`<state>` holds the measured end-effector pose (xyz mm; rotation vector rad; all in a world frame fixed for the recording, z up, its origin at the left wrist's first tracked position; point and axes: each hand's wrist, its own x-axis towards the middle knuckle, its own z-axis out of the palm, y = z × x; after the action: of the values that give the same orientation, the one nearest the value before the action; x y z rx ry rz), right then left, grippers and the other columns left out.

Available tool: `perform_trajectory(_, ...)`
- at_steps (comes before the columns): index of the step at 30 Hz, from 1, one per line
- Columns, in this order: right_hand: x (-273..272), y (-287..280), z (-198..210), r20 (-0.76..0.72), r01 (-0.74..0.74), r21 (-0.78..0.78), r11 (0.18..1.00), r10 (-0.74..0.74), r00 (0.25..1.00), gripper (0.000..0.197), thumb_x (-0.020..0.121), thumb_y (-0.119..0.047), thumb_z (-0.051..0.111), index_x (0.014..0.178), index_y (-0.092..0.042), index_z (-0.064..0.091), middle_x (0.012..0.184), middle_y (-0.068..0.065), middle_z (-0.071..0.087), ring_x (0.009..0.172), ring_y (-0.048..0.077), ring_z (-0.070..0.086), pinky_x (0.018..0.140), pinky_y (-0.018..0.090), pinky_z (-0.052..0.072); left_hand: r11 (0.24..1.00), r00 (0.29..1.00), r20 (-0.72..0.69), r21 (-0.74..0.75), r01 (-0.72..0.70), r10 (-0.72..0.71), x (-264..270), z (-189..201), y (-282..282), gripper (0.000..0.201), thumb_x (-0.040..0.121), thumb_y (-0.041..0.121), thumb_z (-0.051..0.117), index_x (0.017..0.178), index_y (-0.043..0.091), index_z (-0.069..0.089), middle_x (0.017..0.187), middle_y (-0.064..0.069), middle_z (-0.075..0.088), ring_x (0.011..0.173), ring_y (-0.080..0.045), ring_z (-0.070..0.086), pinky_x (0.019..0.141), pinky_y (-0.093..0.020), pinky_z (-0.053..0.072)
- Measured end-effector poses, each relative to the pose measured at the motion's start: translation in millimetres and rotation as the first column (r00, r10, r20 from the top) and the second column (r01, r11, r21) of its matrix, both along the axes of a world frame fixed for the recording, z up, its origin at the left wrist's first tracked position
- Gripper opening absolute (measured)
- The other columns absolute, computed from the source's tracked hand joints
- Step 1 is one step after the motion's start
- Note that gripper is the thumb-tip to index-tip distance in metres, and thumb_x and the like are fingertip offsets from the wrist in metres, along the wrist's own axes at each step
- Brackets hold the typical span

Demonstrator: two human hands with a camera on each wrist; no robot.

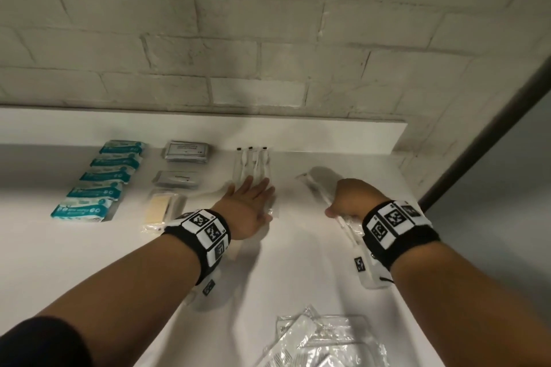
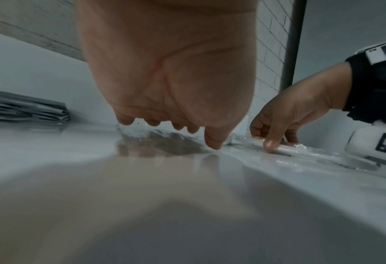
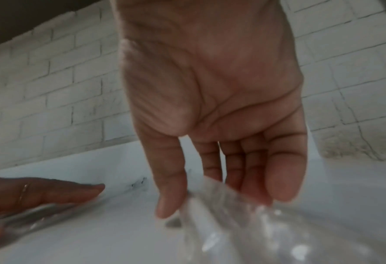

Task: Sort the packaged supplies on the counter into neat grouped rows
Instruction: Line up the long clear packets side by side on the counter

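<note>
On the white counter (image 1: 298, 271) a row of clear packets (image 1: 253, 164) holding white sticks with black tips lies against the back ledge. My left hand (image 1: 253, 197) lies flat on their near ends, fingers straight; the left wrist view shows its fingertips (image 2: 151, 122) on the clear film (image 2: 142, 135). To the right, my right hand (image 1: 348, 199) pinches a long clear packet (image 1: 316, 185) between thumb and fingers, low over the counter. In the right wrist view that packet (image 3: 243, 232) runs blurred below the thumb (image 3: 167, 205).
Teal packets (image 1: 98, 182) form a row at far left. Beside them lie two grey foil packs (image 1: 186, 152) and a beige item in clear wrap (image 1: 162, 211). A loose pile of clear packets (image 1: 322, 340) sits at the counter's near edge. A brick wall (image 1: 268, 39) backs the counter.
</note>
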<state>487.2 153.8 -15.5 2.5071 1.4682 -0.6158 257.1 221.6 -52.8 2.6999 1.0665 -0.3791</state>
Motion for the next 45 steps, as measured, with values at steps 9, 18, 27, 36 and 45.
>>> perform_trajectory(9, 2.0, 23.1, 20.7, 0.008, -0.016, 0.177, 0.984, 0.015, 1.0, 0.033, 0.086, -0.033, 0.056, 0.1, -0.003, 0.066, 0.087, 0.005, 0.062, 0.079, 0.022, 0.056, 0.069, 0.028, 0.042, 0.999, 1.0, 0.001, -0.044, -0.018, 0.018, -1.0, 2.9, -0.5, 0.062, 0.1, 0.047, 0.029, 0.154, 0.027, 0.005, 0.162, 0.005, -0.008, 0.149, -0.026, -0.007, 0.117, -0.051, 0.005)
perform_trajectory(18, -48.9, 26.9, 40.7, -0.076, -0.218, 0.662, 0.717, 0.354, 0.932, 0.029, 0.087, -0.013, 0.061, 0.114, -0.021, 0.068, 0.121, 0.002, 0.061, 0.109, 0.019, 0.06, 0.089, 0.024, 0.041, 0.997, 1.0, 0.006, -0.069, -0.02, 0.021, -0.4, 4.9, -1.6, 0.062, 0.1, 0.045, 0.03, 0.154, 0.027, 0.005, 0.162, 0.005, -0.01, 0.149, -0.025, -0.008, 0.117, -0.05, 0.004)
perform_trajectory(27, -45.5, 15.9, -11.1, 0.083, -0.457, 0.245, 0.855, 0.451, 0.889, 0.044, 0.098, -0.019, 0.039, 0.14, -0.027, 0.047, 0.144, -0.002, 0.049, 0.128, 0.021, 0.049, 0.105, 0.03, 0.037, 0.997, 0.999, 0.026, -0.075, -0.023, 0.025, 0.1, 3.4, -0.5, 0.062, 0.1, 0.044, 0.031, 0.154, 0.026, 0.006, 0.162, 0.005, -0.009, 0.148, -0.027, -0.008, 0.117, -0.051, 0.004)
perform_trajectory(36, -72.3, 38.4, -20.9, -0.031, -0.041, 0.209, 0.977, 0.049, 0.998, 0.061, 0.08, -0.045, 0.066, 0.126, -0.008, 0.052, 0.125, 0.013, 0.053, 0.113, 0.031, 0.057, 0.092, 0.037, 0.049, 0.996, 0.997, 0.075, -0.083, -0.03, 0.036, -0.2, 5.8, -5.0, 0.063, 0.099, 0.041, 0.035, 0.154, 0.025, 0.009, 0.162, 0.003, -0.006, 0.149, -0.028, -0.006, 0.117, -0.053, 0.004)
perform_trajectory(45, -63.4, 43.5, -9.6, -0.355, 0.303, 0.304, 0.903, -0.187, 0.916, 0.034, 0.087, -0.009, 0.047, 0.12, -0.001, 0.048, 0.118, 0.019, 0.06, 0.103, 0.036, 0.063, 0.079, 0.037, 0.052, 0.997, 0.998, 0.05, -0.075, -0.027, 0.031, -0.2, 3.1, -1.3, 0.063, 0.099, 0.042, 0.033, 0.154, 0.024, 0.008, 0.162, 0.003, -0.006, 0.149, -0.028, -0.006, 0.117, -0.052, 0.005)
